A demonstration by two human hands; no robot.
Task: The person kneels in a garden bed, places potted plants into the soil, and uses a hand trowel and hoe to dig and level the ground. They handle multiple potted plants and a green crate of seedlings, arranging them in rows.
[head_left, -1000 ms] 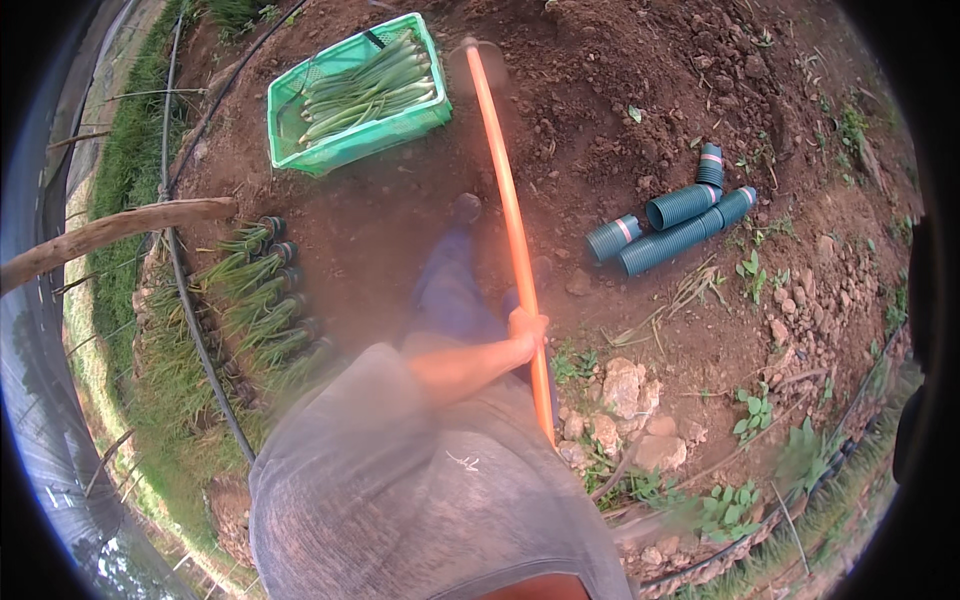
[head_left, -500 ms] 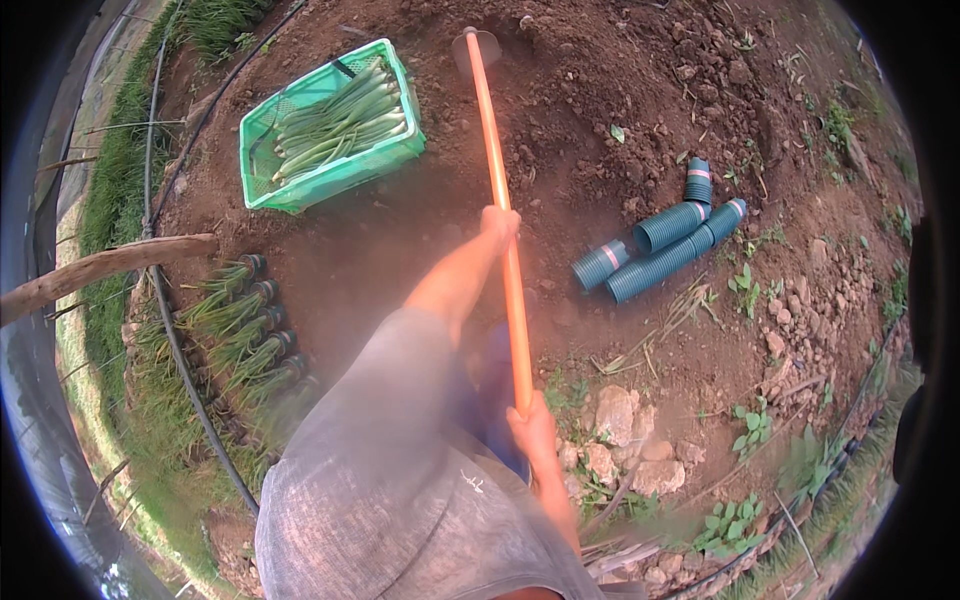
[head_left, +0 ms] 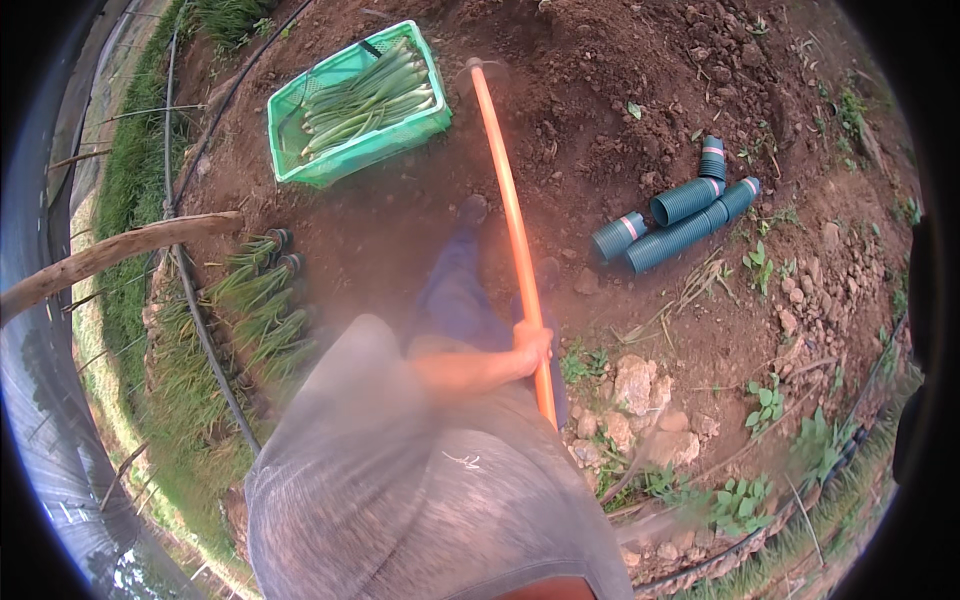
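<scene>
My left hand [head_left: 532,345] is wrapped round the orange handle of a hoe [head_left: 512,210], low on the shaft near my body. The handle slopes up and away to the hoe's round-looking head [head_left: 490,78], which rests at the soil beside the green crate. My right hand does not show; the handle's near end passes out of sight behind my grey shirt [head_left: 430,490]. Left of the hoe head stands the green plastic crate [head_left: 350,165], holding a bundle of long green onions [head_left: 370,100].
Stacks of dark green plastic pots [head_left: 680,235] lie on the soil to the right. Potted seedlings [head_left: 265,300] stand in a row at the left, near a wooden pole [head_left: 120,255] and a black hose [head_left: 205,350]. Rocks [head_left: 635,385] sit right of my legs.
My left hand has slid down the handle toward my body. My right hand, seen before at the near end, is now hidden. The hoe head stays by the crate.
</scene>
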